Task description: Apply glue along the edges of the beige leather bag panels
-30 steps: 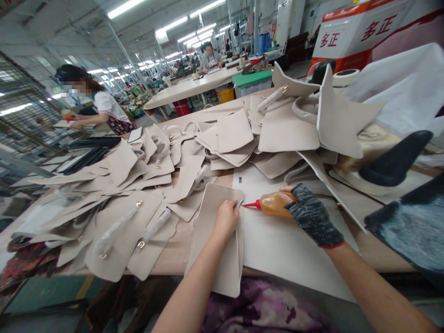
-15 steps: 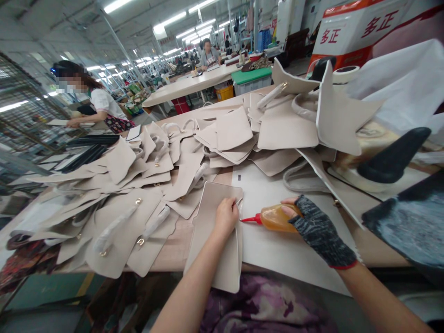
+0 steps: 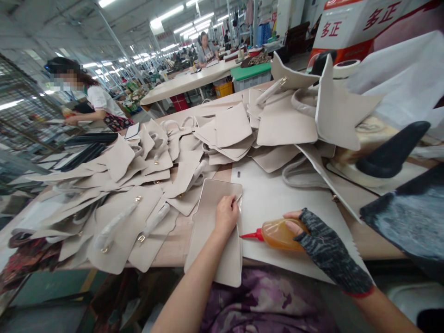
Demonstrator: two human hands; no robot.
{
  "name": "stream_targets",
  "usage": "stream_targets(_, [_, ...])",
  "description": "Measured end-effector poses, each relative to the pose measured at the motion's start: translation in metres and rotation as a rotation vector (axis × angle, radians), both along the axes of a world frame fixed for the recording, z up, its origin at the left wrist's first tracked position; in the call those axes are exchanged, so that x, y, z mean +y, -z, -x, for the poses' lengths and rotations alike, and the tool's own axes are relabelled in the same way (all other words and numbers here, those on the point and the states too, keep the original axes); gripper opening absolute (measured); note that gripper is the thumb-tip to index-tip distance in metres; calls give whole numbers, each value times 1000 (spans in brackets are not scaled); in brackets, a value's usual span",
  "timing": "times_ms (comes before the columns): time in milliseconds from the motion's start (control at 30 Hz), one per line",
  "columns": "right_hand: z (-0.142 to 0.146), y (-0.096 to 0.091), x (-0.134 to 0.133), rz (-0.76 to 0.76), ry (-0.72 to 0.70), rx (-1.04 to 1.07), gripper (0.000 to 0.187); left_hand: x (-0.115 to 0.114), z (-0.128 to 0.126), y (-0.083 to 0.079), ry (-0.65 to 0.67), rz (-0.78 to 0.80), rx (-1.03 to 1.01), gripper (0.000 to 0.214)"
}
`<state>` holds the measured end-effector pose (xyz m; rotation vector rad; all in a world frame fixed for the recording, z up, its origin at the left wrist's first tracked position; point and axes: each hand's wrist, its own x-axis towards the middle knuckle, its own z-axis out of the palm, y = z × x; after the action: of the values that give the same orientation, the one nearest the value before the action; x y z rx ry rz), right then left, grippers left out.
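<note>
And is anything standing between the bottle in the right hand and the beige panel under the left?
Nothing visible. The red nozzle of the bottle in the gloved right hand ends at the right edge of the beige panel under the left hand; I can't tell whether its tip touches.

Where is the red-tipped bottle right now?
In the head view, right of centre, the bottle is in the right hand, its red tip beside the beige panel under the left hand.

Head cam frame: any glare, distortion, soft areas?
Head view, top: ceiling tube lights blown out white; head view, left edge: wire mesh stretched and soft; head view, centre: left hand and amber squeeze bottle reasonably clear.
</note>
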<state>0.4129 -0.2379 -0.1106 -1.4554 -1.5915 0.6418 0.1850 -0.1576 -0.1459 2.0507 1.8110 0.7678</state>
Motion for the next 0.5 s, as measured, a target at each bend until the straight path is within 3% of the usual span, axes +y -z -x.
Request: stream_targets(500, [2, -8, -37, 148, -6, 54, 27, 0, -1, 1, 10, -24, 9, 23])
